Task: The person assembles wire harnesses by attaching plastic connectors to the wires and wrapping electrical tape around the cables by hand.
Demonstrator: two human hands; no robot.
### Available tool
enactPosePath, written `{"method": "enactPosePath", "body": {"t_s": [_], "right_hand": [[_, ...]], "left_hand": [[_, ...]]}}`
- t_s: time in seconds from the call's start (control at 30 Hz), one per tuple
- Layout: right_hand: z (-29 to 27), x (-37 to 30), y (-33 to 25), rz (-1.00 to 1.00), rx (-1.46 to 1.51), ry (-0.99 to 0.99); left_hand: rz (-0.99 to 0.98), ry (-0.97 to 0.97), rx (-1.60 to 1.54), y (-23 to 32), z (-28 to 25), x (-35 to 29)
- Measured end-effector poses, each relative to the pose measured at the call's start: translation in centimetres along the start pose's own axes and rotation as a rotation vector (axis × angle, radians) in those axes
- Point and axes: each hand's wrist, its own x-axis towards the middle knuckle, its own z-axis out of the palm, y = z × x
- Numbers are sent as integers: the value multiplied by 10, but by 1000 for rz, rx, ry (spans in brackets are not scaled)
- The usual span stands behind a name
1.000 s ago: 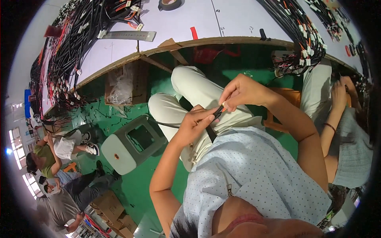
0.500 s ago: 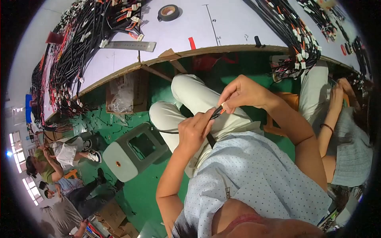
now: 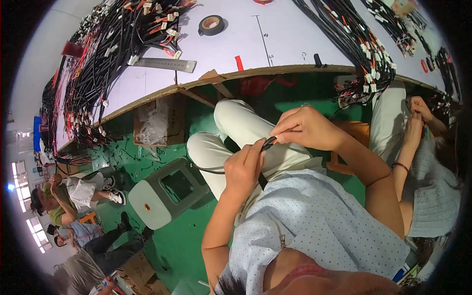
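Over my lap, my left hand (image 3: 243, 166) is closed around a black cable (image 3: 268, 144); a length of it trails out to the left across my knee. My right hand (image 3: 306, 129) pinches at the cable's end, just beyond the left fingertips. A short bit of orange wire (image 3: 275, 140) shows there between the two hands. Whatever else the right fingertips cover is hidden.
Ahead is a white-topped table (image 3: 226, 49) with a cable bundle (image 3: 113, 54) at left, another bundle (image 3: 368, 54) at right, a black tape roll (image 3: 211, 25) and a steel ruler (image 3: 164, 64). A grey-green stool (image 3: 152, 204) stands left. A co-worker's hands (image 3: 418, 115) are at right.
My right fingers have shifted on the cable end, and less orange wire shows between the hands. The view has moved slightly, so the table and stool sit a little lower.
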Motion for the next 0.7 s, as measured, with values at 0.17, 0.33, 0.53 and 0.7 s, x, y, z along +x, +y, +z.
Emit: {"method": "enactPosePath", "body": {"t_s": [0.17,0.33,0.53,0.7], "right_hand": [[-1,4,-1,85,120,-29],[0,7,-3,144,356,-27],[10,6,-3,16,305,27],[11,12,-7,-254,-171,20]], "left_hand": [[-60,-3,-10,4,-6,0],[-92,79,11,5,-9,4],[-136,83,-40,-2,-8,-2],[-91,42,-5,-2,-10,-8]]}}
